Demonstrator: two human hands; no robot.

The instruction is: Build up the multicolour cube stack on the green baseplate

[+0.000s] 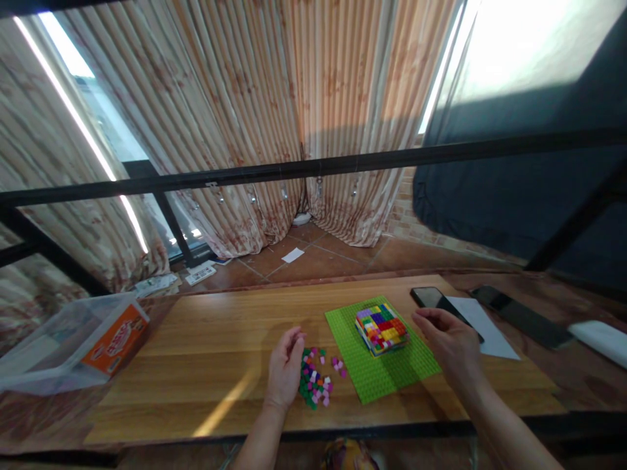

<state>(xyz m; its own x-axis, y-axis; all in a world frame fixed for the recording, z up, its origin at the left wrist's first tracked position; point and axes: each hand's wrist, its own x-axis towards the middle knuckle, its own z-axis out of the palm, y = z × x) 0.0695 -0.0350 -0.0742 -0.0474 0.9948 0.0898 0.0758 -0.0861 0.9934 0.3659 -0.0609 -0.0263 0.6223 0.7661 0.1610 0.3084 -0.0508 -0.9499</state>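
A block of many-coloured toy bricks (pixel 381 329) stands on a green studded baseplate (pixel 369 385). To the left of the plate lies a pile of small loose bricks (pixel 315 378), mostly green, pink, purple and white. My left hand (pixel 285 371) rests at the left side of this pile, fingers curled and closed, and what they may hold is hidden. Over the right edge of the baseplate, my right hand (pixel 453 346) is apart from the brick block. Its thumb and fingertips are pinched together; anything between them is too small to make out.
A dark phone (pixel 435 299) lies partly on white paper (pixel 484 326) behind my right hand. Further right are a dark flat object (pixel 522 316) and a white one (pixel 600 341). A clear plastic bin (pixel 53 346) with an orange label stands left of the wooden table (pixel 206 352). A black bar (pixel 274 171) crosses beyond.
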